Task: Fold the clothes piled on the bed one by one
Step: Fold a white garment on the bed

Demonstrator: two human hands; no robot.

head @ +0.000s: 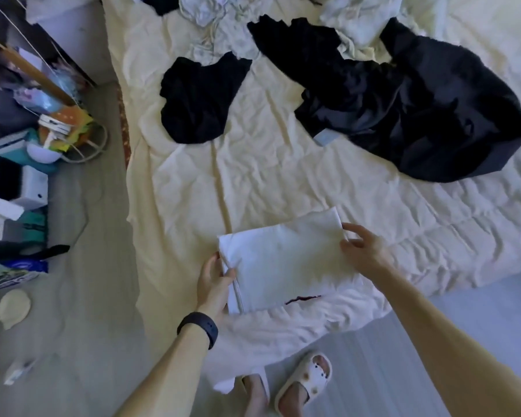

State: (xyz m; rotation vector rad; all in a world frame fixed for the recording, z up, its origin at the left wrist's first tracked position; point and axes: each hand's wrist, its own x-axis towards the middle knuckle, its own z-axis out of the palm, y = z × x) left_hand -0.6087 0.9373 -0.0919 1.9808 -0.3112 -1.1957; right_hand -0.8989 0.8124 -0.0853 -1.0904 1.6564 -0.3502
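Observation:
A folded white garment lies flat on the cream bed near its front edge. My left hand holds the garment's left edge, thumb on top and fingers underneath. My right hand touches the garment's far right corner with loosely spread fingers. A small black garment lies crumpled further back at the middle. A large dark garment sprawls at the back right. Pale crumpled clothes sit at the far edge.
A cluttered stand with boxes and colourful items stands left of the bed on the grey floor. My feet in white slippers are at the bed's corner. A black band is on my left wrist.

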